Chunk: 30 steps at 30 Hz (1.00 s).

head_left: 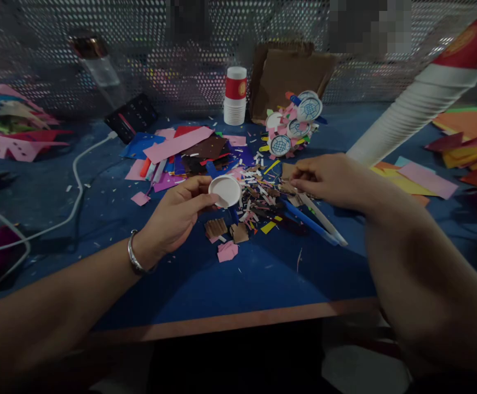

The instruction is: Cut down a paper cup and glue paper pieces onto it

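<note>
Left hand (176,216) fingers clamped on white paper disc (225,191). Right hand (331,178) fingers pinch together in brown scraps (269,194): picking a piece. Next probably needs placing it on the disc.

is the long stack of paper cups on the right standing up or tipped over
Tipped. The long stack of paper cups slants from the table up toward the top right corner, unlike the short upright stack.
</note>
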Each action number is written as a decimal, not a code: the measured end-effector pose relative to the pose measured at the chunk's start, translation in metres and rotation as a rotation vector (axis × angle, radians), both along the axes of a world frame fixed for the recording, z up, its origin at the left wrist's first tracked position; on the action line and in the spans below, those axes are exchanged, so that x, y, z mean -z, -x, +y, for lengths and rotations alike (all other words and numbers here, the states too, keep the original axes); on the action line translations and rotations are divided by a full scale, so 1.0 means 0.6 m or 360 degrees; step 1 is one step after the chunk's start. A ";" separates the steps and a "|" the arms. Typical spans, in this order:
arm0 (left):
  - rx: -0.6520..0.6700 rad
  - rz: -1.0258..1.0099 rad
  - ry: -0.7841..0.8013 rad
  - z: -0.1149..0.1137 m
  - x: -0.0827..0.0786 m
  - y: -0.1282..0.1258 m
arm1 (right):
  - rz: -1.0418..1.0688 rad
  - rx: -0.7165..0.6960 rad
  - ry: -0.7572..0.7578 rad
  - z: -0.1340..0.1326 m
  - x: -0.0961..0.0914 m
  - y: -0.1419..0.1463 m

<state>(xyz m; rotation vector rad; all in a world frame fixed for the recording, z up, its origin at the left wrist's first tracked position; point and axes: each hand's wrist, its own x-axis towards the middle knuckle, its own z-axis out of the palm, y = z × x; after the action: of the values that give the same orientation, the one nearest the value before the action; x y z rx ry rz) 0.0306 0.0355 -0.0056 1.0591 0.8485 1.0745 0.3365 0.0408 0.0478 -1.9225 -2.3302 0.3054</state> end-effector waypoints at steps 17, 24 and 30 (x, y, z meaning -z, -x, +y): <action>-0.0031 0.0102 0.0102 0.000 -0.009 0.008 | 0.0234 0.0380 -0.0290 -0.037 -0.009 -0.060; -0.0219 0.0134 0.0088 0.012 -0.006 0.013 | 0.0078 0.0687 -0.0279 -0.074 0.011 -0.106; -0.0217 0.0147 0.0071 0.010 -0.006 0.013 | 0.0162 0.0827 -0.0157 -0.082 0.032 -0.116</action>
<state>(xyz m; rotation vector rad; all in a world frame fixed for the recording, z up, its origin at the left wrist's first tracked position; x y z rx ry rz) 0.0229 0.0418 -0.0019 1.0312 1.0267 1.1216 0.4060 -0.0081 0.0287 -2.2999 -1.6662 0.2235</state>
